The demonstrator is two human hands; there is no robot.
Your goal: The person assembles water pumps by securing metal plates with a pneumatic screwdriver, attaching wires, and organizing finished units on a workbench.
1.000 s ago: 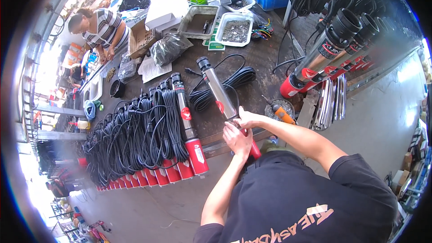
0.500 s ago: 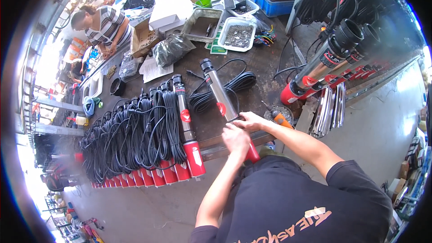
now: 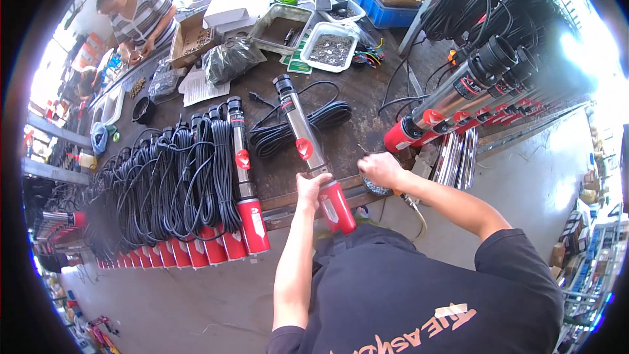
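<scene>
A submersible pump (image 3: 303, 136) with a steel tube, a black top and a red lower end lies slanted across the near edge of the bench. My left hand (image 3: 310, 190) is closed around it just above the red part. To its right, my right hand (image 3: 381, 170) is wrapped around a power screwdriver, whose handle is mostly hidden by the fingers. The thin bit points up and left, and a hose trails from the rear. Below that hand sits a bowl of small screws (image 3: 375, 187), partly covered. A coiled black cable (image 3: 327, 117) rests behind the pump.
Left stands a row of finished-looking pumps (image 3: 252, 223) with bundled black cables (image 3: 177, 187). More pumps (image 3: 452, 101) lean at the right beside metal strips (image 3: 457, 157). Trays of small parts (image 3: 331, 49) stand at the back. A co-worker (image 3: 141, 16) sits far left.
My right hand has left the pump and moved right to the orange-handled screwdriver, now gripped. My left hand stays on the pump, its red end now more exposed. The view has shifted slightly.
</scene>
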